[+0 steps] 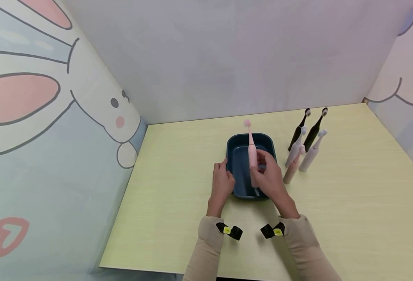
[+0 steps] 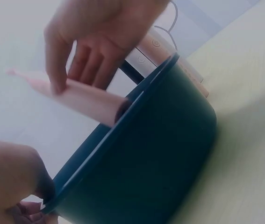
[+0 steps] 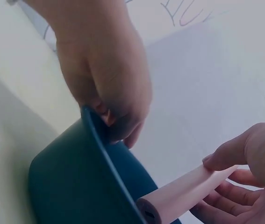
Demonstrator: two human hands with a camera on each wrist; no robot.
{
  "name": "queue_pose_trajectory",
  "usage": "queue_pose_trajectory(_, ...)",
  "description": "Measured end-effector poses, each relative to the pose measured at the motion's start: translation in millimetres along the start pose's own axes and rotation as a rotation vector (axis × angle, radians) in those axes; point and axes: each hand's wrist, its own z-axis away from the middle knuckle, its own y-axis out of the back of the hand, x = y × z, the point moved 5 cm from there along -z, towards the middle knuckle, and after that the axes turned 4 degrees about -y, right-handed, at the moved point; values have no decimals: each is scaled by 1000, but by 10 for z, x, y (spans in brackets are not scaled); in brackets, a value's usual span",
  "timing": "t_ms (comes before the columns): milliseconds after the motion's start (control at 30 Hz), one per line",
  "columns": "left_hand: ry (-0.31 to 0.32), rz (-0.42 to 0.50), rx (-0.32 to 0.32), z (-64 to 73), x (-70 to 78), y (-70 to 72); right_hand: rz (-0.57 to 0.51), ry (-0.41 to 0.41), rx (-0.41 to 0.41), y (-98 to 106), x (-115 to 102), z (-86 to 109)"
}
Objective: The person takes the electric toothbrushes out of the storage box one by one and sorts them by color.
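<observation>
My right hand [image 1: 272,178] pinches a pink electric toothbrush [image 1: 252,154] between thumb and fingers, with its brush head pointing away from me. The toothbrush is tilted over a dark teal plastic bin [image 1: 239,166]. In the right wrist view the flat base of the toothbrush [image 3: 181,196] shows close to the bin's rim; whether they touch I cannot tell. At the bin's left side, my left hand [image 1: 222,181] grips the rim, thumb and fingers on either side of the wall, as the right wrist view shows. The bin's floor is partly hidden by the right hand.
Several electric toothbrushes stand upright in a group right of the bin: black ones [image 1: 313,132] at the back, pale lavender-white ones [image 1: 309,157] in the middle, a pink one [image 1: 292,169] in front. The pale wooden table [image 1: 178,175] meets a plain wall [image 1: 227,66] behind.
</observation>
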Motion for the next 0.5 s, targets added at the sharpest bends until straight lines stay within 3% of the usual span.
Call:
queue_pose_trajectory(333, 10, 8, -6, 3, -20, 4, -94, 57, 92, 195, -64, 222)
queue_pose_trajectory(500, 20, 4, -3, 5, -30, 4, -139, 148, 191, 293, -53, 402)
